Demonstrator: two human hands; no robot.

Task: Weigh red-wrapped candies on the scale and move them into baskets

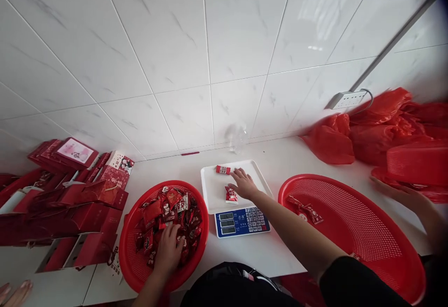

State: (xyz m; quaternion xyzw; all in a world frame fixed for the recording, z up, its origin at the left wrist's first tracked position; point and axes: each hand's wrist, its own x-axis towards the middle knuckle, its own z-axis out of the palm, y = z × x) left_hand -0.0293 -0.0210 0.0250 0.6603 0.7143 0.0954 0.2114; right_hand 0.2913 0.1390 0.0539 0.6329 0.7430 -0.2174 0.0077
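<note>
Black clothing (231,286) on the person's body lies nearest, below and between the two hands. Left of it, the left hand (170,248) is down in a round red basket (206,225), whose heap of red wrapped packets (168,209) surrounds its fingers; these are bent into the heap, and whether they grip one I cannot tell. Palm down and fingers spread, the right hand (244,183) is over a white tray (213,195) on a scale (241,221), with nothing seen in its grasp. Two packets lie on that tray: a red-and-white roll (223,170) just beyond the fingertips to their left, and a twisted packet (231,194) just beside the thumb, on its near side. Right of the right forearm, a large oval red basket (338,239) holds only a few packets (308,211), grouped at its side nearest that hand. Well left of the left hand stand red boxes (94,218); far right of the right hand, another person's hand (402,195) reaches beside red plastic bags (329,139)
</note>
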